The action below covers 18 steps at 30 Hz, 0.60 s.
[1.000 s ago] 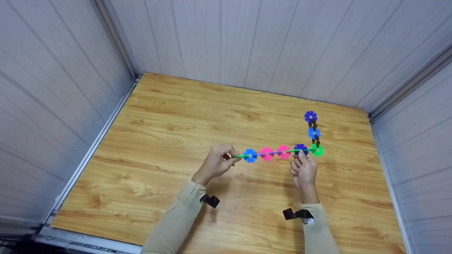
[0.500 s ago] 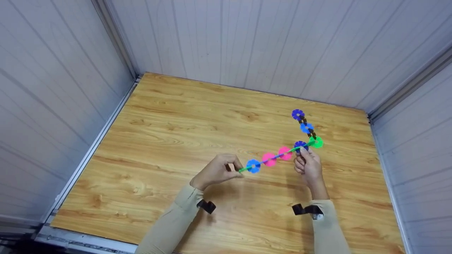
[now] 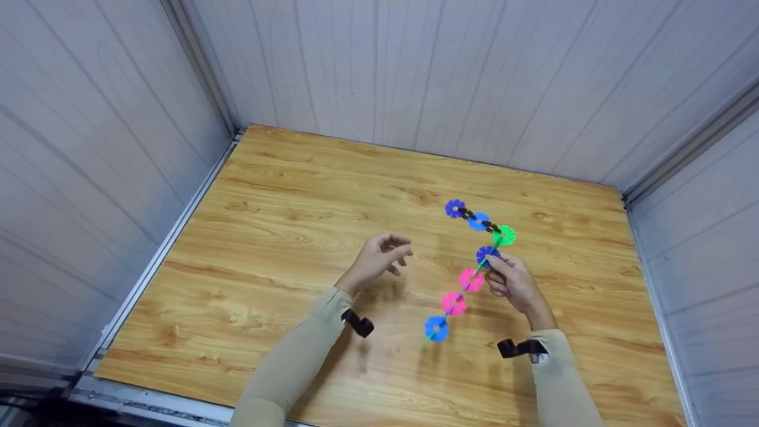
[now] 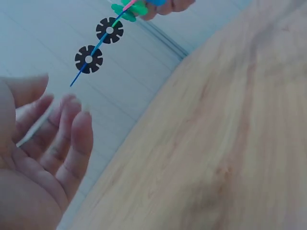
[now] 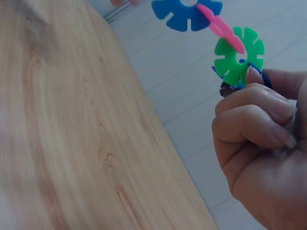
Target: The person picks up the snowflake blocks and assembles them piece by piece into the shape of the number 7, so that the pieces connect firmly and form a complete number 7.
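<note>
A bent chain of slotted plastic snowflake discs (image 3: 454,303) is held up over the table. My right hand (image 3: 514,286) pinches it at a dark blue disc (image 3: 483,255), thumb on the disc. One arm, with pink and blue discs, slants down toward the person. Past a green disc (image 3: 504,235), the other arm, with black and blue discs, points back to the left. In the right wrist view a green disc (image 5: 234,67) sits by the thumb. My left hand (image 3: 373,261) is apart from the chain, fingers loosely bent around nothing; black discs (image 4: 88,59) show beyond its fingertips.
The wood-grain table (image 3: 284,196) lies beneath both hands. Pale panel walls (image 3: 403,71) enclose its back and sides. A metal rail (image 3: 169,243) runs along the left edge. Black straps with mounts (image 3: 359,324) sit on both wrists.
My left hand has let go of the chain's green end and moved up off it. The right hand has turned the chain, so the freed end swings down toward the person and the far end leftward.
</note>
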Tool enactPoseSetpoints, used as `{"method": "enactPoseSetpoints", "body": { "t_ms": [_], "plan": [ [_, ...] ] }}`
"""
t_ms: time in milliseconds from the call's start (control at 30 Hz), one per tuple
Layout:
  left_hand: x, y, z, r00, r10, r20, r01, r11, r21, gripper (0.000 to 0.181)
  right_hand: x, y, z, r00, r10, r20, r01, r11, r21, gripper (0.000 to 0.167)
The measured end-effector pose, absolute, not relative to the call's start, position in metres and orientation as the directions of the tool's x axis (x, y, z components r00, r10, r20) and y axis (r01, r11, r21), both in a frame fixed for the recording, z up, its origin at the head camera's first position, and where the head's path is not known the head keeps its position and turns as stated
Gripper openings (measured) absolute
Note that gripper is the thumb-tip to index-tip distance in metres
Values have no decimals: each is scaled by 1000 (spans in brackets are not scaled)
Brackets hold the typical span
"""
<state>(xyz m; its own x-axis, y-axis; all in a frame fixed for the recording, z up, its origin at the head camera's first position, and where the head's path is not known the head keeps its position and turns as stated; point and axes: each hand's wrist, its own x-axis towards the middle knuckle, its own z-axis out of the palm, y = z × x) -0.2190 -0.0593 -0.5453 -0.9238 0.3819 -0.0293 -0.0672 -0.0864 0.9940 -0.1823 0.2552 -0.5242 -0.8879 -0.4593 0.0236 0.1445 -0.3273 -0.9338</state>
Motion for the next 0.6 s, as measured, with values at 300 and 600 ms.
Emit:
{"method": "enactPoseSetpoints", "body": {
  "t_ms": [300,600],
  "plan": [
    [-254,-20,-527,-918,311,-245,-313,-190,931,36,-182,254,-537,-803,-594,37,234,-372,-898,34],
    [-259,-10,-517,-933,228,-278,-335,-271,902,18,-183,242,-548,-850,-523,-55,259,-324,-910,33]
  ]
}}
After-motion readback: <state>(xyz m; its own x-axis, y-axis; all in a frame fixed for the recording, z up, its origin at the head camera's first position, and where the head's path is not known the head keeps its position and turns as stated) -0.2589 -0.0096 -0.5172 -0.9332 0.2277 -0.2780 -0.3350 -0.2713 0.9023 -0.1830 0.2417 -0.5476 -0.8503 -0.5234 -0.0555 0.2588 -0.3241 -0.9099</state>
